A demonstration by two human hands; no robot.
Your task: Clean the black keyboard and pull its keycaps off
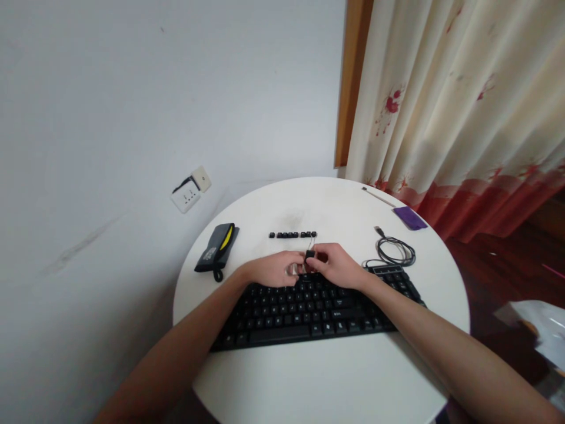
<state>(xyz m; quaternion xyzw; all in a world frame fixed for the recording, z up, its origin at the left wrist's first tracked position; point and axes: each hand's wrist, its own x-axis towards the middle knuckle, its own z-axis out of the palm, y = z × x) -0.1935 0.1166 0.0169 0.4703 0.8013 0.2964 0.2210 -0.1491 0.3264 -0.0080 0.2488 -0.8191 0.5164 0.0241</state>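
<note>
My right hand [338, 265] is closed around the small black handle of a wire keycap puller [310, 254]. Thin wires stick out from it toward a row of black keycaps [288, 235] lying behind my hands. My left hand [273, 269] is beside the puller, fingers curled, with a gap between thumb and index finger; its fingertips reach close to the handle, and whether they touch it is unclear. Below both hands lies a black keyboard [291, 309], its upper rows partly hidden by them.
On the round white table [318, 368] lie a dark pouch with a yellow edge [217, 247] at left, a coiled USB cable [399, 250] at right, a purple cloth-like item [409, 218] and a thin stick-like brush [378, 196]. A wall and a curtain [424, 118] stand behind.
</note>
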